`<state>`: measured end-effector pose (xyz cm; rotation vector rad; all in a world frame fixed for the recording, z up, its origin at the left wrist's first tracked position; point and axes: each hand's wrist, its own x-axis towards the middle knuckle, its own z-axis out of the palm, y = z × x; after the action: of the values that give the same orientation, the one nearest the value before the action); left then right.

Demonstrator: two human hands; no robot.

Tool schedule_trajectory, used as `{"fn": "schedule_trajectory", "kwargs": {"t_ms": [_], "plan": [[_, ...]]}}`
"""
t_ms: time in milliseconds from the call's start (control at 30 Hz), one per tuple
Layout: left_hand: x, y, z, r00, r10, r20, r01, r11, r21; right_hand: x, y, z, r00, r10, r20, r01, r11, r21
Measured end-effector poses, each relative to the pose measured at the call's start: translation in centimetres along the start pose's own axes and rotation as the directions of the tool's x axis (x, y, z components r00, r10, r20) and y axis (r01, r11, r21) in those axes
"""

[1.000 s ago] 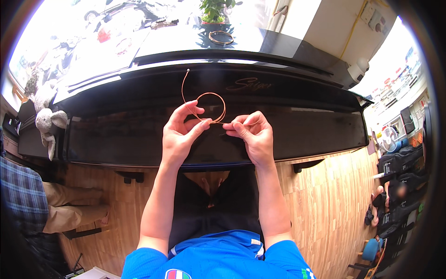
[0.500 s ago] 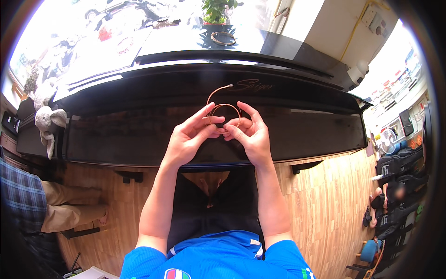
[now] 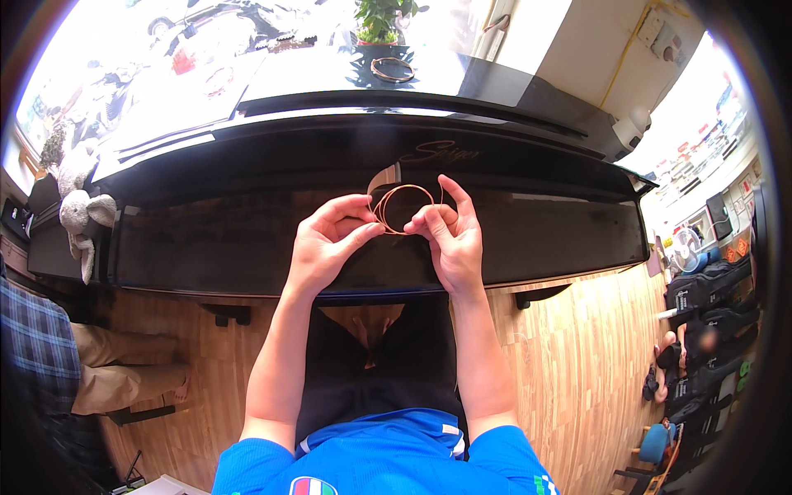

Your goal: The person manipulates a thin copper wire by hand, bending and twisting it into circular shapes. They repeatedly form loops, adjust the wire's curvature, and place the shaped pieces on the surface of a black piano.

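Note:
A thin copper-coloured wire (image 3: 408,186), wound into a coil of a few loops, is held up over the closed black lid. The thumb and fingers of my left hand (image 3: 328,239) pinch the coil's left side. At its lower right, my right hand (image 3: 455,247) grips the loops between thumb and fingers, with one finger raised. A strand stands up beside that raised finger. Above the coil, the wire's loose end is smeared by motion.
Under my hands is a black upright piano (image 3: 223,239) with its lid down. On its top are another wire coil (image 3: 393,69) and a potted plant (image 3: 377,25). A plush toy (image 3: 78,210) hangs at the left end. A person in plaid (image 3: 37,346) is at far left.
The coil has turned in my hands, and its loose end has swung into a blur. My right hand has shifted slightly away from the left, so they are farther apart.

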<state>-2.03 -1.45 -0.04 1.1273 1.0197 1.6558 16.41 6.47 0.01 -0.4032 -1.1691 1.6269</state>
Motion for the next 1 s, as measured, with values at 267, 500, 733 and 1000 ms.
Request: {"fn": "schedule_trajectory", "kwargs": {"t_ms": [267,500,733,1000], "plan": [[-0.1,0.0,0.1,1.0,0.013,-0.017,-0.015,0.995,-0.098,0.0,0.0,-0.1,1.0,0.023,-0.007,-0.022,0.998,0.061],[-0.4,0.7,-0.9,0.995,-0.102,-0.022,0.098,0.985,-0.142,0.0,0.2,-0.9,0.998,0.028,-0.052,-0.019,0.986,0.167],[-0.3,1.4,0.1,0.992,-0.124,-0.006,0.124,0.99,-0.068,-0.2,-0.7,-0.8,0.993,0.114,-0.026,-0.106,0.974,0.199],[-0.3,0.9,0.1,0.99,-0.039,0.135,0.01,0.978,0.208,0.0,0.2,-0.7,0.997,0.082,0.002,-0.082,0.994,0.073]]}}
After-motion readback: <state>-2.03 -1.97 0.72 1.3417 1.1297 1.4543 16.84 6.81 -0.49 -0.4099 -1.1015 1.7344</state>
